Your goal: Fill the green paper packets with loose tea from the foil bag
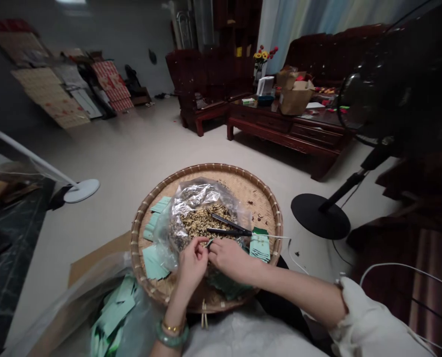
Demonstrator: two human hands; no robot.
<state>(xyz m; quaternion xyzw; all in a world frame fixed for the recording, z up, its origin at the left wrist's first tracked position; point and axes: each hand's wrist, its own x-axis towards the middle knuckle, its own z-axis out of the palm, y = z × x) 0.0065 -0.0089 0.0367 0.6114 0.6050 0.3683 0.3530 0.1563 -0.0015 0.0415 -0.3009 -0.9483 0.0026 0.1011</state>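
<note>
A round woven basket tray (265, 198) rests on my lap. In it lies a clear plastic bag (191, 198) of dried brownish bits, with black tongs (230, 228) resting on the pile. My left hand (192, 265) and my right hand (228, 258) meet at the near edge of the bag, fingers pinched together on something small I cannot make out. Green packets (260, 245) lie just right of my right hand, and more green packets (154, 263) lie at the tray's left.
A clear bag of green packets (113, 317) sits at my lower left. A black floor fan (392, 89) stands to the right, its base (319, 215) near the tray. A white fan base (82, 190) is at left. A dark wooden table (291, 131) stands beyond.
</note>
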